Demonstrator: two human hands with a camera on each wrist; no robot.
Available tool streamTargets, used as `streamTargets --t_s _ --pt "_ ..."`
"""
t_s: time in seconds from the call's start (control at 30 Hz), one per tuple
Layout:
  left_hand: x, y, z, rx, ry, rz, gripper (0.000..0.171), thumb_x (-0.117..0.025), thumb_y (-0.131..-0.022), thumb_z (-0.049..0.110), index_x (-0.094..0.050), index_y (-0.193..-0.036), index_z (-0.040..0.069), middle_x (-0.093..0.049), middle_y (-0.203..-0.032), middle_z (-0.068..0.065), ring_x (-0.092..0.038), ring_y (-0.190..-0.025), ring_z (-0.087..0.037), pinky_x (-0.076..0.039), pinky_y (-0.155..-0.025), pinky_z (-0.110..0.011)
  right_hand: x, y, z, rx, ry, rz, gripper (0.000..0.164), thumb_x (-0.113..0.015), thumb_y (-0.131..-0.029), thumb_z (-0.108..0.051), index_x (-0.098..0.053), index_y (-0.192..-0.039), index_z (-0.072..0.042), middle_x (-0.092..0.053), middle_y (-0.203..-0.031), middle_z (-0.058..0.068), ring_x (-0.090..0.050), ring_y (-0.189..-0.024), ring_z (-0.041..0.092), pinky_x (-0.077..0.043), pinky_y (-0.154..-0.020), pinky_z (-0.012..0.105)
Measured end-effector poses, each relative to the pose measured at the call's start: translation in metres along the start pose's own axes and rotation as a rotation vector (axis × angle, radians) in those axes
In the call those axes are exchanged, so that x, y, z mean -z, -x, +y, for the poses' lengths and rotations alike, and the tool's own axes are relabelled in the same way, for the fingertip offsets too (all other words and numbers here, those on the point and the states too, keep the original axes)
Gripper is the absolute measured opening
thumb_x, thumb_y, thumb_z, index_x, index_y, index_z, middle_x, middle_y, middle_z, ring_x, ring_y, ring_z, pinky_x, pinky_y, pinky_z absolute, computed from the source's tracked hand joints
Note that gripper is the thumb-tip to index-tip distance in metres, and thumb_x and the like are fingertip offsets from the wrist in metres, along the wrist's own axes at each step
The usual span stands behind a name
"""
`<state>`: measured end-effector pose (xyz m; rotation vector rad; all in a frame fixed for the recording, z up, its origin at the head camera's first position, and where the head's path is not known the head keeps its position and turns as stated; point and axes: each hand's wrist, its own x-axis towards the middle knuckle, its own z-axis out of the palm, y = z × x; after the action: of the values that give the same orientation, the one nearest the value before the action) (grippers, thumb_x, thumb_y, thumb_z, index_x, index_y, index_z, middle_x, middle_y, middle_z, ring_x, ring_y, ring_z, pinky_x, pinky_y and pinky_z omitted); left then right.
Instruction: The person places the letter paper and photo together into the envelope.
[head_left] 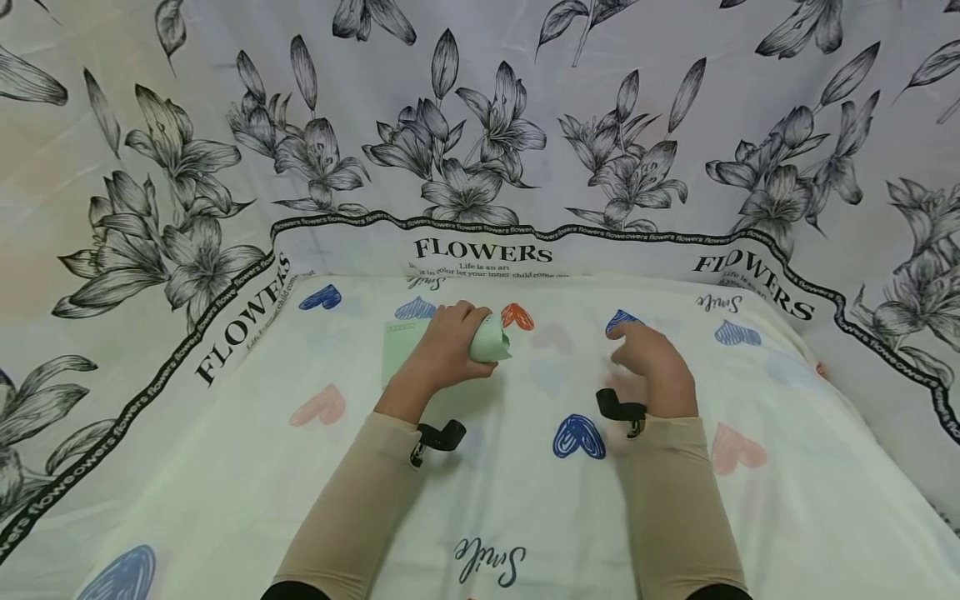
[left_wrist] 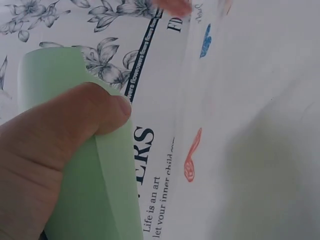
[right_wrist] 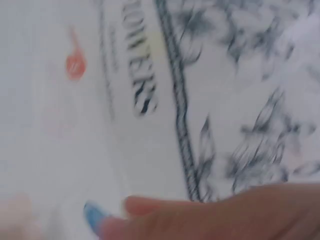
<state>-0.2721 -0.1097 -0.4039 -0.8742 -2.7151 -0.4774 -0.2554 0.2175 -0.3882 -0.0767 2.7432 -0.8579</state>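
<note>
In the head view my left hand (head_left: 442, 350) grips a light green paper roll (head_left: 489, 340), whose open end faces right. The left wrist view shows the thumb lying across the green roll (left_wrist: 85, 180), where one edge of the paper overlaps the layer beneath. A flat piece of green paper (head_left: 401, 340) with faint print lies just left of that hand, partly hidden by it; I cannot tell whether it joins the roll. Off to the right, my right hand (head_left: 660, 367) is over the cloth with loosely bent fingers and holds nothing. It is blurred in the right wrist view.
A white cloth (head_left: 480, 475) printed with hearts and "Smile" covers the table. Behind it hangs a curtain (head_left: 630, 75) with black line flowers and a dark lettered band. Each wrist carries a black mount (head_left: 441, 436).
</note>
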Motion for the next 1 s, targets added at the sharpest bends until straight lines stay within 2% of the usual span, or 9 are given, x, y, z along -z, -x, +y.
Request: streamTargets --t_s 0.07,0.17,0.27,0.43,0.6,0.7,0.77,0.9,1.0 --pt "0.001 0.001 -0.003 0.012 0.011 -0.001 0.082 -0.091 -0.075 0.037 -0.054 -0.142 0.009 -0.057 -0.125 -0.012 -0.052 -0.11 -0.028 -0.037 -0.102 -0.049 -0.001 0.002 0.016 -0.109 0.03 -0.057 0.056 -0.062 -0.094 -0.006 -0.05 -0.149 -0.003 -0.036 -0.155 0.031 -0.038 -0.137 0.052 -0.037 -0.107 0.064" --pt "0.003 0.003 -0.008 0.038 0.025 -0.001 0.085 -0.091 -0.074 0.04 -0.052 -0.144 0.011 -0.057 -0.128 -0.012 -0.053 -0.113 -0.028 -0.037 -0.102 -0.049 -0.005 0.005 0.034 -0.196 -0.009 -0.102 0.059 -0.066 -0.089 -0.002 -0.054 -0.146 -0.007 -0.033 -0.153 0.034 -0.036 -0.134 0.054 -0.039 -0.102 0.065" --pt "0.005 0.004 -0.012 0.081 0.04 -0.004 0.091 -0.09 -0.074 0.047 -0.047 -0.149 0.017 -0.057 -0.129 -0.012 -0.054 -0.113 -0.027 -0.037 -0.103 -0.052 -0.009 0.006 0.042 -0.225 -0.02 -0.086 0.051 -0.068 -0.087 -0.002 -0.061 -0.136 -0.009 -0.03 -0.146 0.037 -0.034 -0.128 0.054 -0.041 -0.097 0.064" --pt "0.009 0.007 -0.017 0.137 0.082 -0.008 0.096 -0.086 -0.074 0.056 -0.04 -0.153 0.026 -0.054 -0.126 -0.013 -0.054 -0.11 -0.029 -0.036 -0.105 -0.057 -0.014 0.003 0.046 -0.24 -0.01 -0.049 0.028 -0.07 -0.087 -0.004 -0.067 -0.114 -0.009 -0.033 -0.134 0.033 -0.034 -0.117 0.05 -0.042 -0.09 0.059" --pt "0.008 0.008 -0.018 0.163 0.127 -0.026 0.103 -0.088 -0.071 0.055 -0.038 -0.154 0.023 -0.05 -0.128 -0.013 -0.047 -0.111 -0.031 -0.045 -0.092 -0.05 -0.006 0.004 0.04 -0.201 0.034 -0.041 0.017 -0.066 -0.09 -0.008 -0.063 -0.107 -0.004 -0.049 -0.118 0.026 -0.046 -0.104 0.043 -0.044 -0.081 0.051" --pt "0.007 0.008 -0.018 0.166 0.134 -0.055 0.109 -0.09 -0.069 0.051 -0.034 -0.157 0.018 -0.048 -0.132 -0.013 -0.044 -0.115 -0.03 -0.043 -0.095 -0.05 0.005 0.006 0.031 -0.145 0.006 -0.016 0.014 -0.061 -0.097 -0.014 -0.058 -0.102 -0.001 -0.055 -0.109 0.021 -0.051 -0.098 0.038 -0.044 -0.078 0.047" --pt "0.006 0.007 -0.018 0.159 0.141 -0.067 0.111 -0.092 -0.068 0.047 -0.033 -0.158 0.015 -0.047 -0.134 -0.014 -0.043 -0.116 -0.03 -0.041 -0.099 -0.05 0.012 0.007 0.024 -0.083 -0.036 0.041 0.019 -0.057 -0.102 -0.018 -0.054 -0.101 0.001 -0.055 -0.108 0.023 -0.051 -0.097 0.038 -0.044 -0.079 0.048" --pt "0.005 0.006 -0.018 0.143 0.125 -0.057 0.109 -0.092 -0.069 0.046 -0.035 -0.156 0.012 -0.046 -0.134 -0.015 -0.042 -0.118 -0.031 -0.042 -0.097 -0.049 0.017 0.006 0.006 0.028 -0.226 0.203 0.033 -0.051 -0.108 -0.029 -0.055 -0.117 0.002 -0.06 -0.121 0.03 -0.059 -0.101 0.039 -0.047 -0.089 0.056" --pt "0.005 0.006 -0.018 0.139 0.104 -0.02 0.107 -0.091 -0.067 0.05 -0.039 -0.153 0.01 -0.048 -0.132 -0.016 -0.044 -0.118 -0.033 -0.046 -0.094 -0.049 0.013 0.004 -0.01 0.09 -0.425 0.263 0.042 -0.046 -0.11 -0.033 -0.056 -0.134 0.0 -0.063 -0.123 0.029 -0.065 -0.1 0.035 -0.046 -0.095 0.057"
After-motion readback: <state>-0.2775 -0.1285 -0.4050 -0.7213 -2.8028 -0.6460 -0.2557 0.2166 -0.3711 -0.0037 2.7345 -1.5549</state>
